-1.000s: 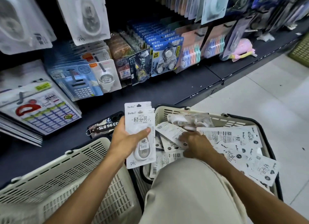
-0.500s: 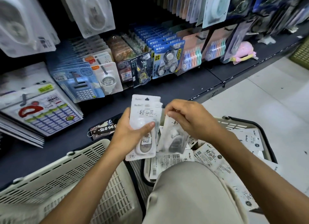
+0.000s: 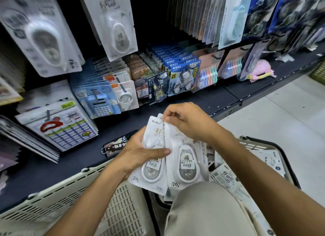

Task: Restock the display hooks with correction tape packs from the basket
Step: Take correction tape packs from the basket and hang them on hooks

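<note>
A: Left first. Empty cream crate point(image 3: 58, 202) bottom left, calendar cards point(image 3: 65, 128) above it on the shelf point(image 3: 190, 102), calculator packs point(image 3: 100, 100) on hooks.

B: Hands?

A: Left hand point(image 3: 139, 153) grips a stack of packs point(image 3: 151, 165), thumb across the front. Right hand point(image 3: 188, 123) pinches the top of a new pack point(image 3: 184, 165), laying it against the stack, overlapping.

B: Rest of the stock?

A: Loose in the basket point(image 3: 263, 146) at right, under the right arm. Matching white packs hang on the upper hooks point(image 3: 116, 28).

B: Risks?

A: My guess: the stack fans out. Slick blister fronts, only a thumb clamping, so the new pack could slide off and drop back in the basket. Hang holes also look unaligned; they would snag on a hook.

B: Anything in the way?

A: Phone with key tag point(image 3: 116, 146) lies on the shelf just beside the left hand. Knee point(image 3: 207, 209) covers the basket's near edge. Value packs point(image 3: 182, 79) and pastel tape packs point(image 3: 209, 73) crowd the low hooks; pink toy point(image 3: 262, 68) far right.
</note>
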